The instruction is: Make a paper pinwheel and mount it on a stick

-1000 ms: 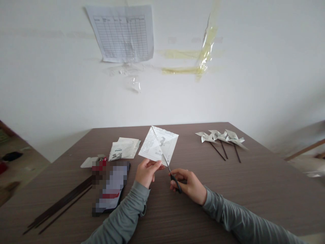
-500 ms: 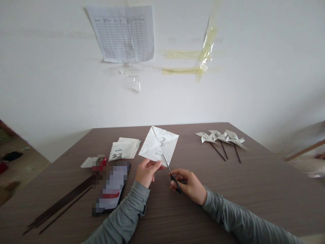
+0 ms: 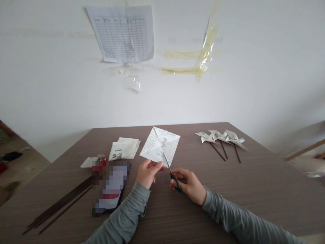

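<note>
My left hand (image 3: 149, 173) pinches the near edge of a square sheet of printed paper (image 3: 162, 144), thumb on top and fingers beneath. Diagonal creases cross the sheet, which is held above the table. In my right hand (image 3: 189, 184) is a pair of scissors (image 3: 174, 178) with black handles, my fingers in the loops. Its blades lie at the sheet's near corner, pointing along a diagonal toward the middle. How far the blades are apart I cannot make out.
Paper pinwheels (image 3: 220, 136) on dark sticks lie at the back right of the brown table (image 3: 228, 210). On the left are a stack of paper squares (image 3: 124, 149), a small open box (image 3: 95, 161), a blurred-out phone (image 3: 111, 189) and several dark sticks (image 3: 61, 201).
The paper has shifted slightly to the right and nearer, along with my left hand. My right hand and the scissors have hardly moved.
</note>
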A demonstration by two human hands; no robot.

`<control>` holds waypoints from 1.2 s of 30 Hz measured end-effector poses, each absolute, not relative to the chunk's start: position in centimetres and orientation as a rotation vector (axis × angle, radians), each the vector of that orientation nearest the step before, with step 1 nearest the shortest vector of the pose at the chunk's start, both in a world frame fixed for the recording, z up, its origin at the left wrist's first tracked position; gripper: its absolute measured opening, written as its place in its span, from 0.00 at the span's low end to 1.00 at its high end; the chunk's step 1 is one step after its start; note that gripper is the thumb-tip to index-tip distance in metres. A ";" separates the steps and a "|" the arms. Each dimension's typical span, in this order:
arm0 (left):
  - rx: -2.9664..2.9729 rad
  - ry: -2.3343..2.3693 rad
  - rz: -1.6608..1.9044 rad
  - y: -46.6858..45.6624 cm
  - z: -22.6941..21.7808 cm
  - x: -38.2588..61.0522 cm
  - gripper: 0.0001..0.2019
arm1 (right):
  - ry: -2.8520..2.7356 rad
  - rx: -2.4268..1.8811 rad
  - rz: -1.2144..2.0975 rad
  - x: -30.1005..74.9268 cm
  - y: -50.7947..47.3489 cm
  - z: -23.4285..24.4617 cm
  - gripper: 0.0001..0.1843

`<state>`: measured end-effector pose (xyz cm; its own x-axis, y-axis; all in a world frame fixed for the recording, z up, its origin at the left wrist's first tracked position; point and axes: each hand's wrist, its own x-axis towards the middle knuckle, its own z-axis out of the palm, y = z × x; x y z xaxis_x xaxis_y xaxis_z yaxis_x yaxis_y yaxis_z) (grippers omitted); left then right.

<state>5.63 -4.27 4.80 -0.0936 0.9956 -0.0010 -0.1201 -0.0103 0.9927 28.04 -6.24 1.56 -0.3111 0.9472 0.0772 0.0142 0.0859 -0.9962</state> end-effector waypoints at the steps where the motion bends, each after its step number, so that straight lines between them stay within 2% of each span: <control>1: 1.078 1.182 1.334 -4.3 4.8 5.6 0.17 | -1.504 -1.005 1.364 28.1 -6.2 1.6 0.41; 21: 1.099 1.180 1.290 -4.4 5.1 5.6 0.18 | -1.491 -1.035 1.380 27.8 -6.4 2.5 0.36; 27: 1.088 1.173 1.287 -4.3 4.9 5.7 0.19 | -1.514 -1.004 1.376 27.9 -6.2 2.5 0.41; 36: 1.089 1.161 1.300 -4.3 4.7 5.7 0.19 | -1.518 -1.037 1.359 27.8 -6.3 2.5 0.40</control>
<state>5.67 -4.32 4.72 -0.0538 0.9985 -0.0090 -0.1213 0.0024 0.9926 27.78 -6.30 2.47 -0.3150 0.9475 0.0551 0.0500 0.0745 -0.9960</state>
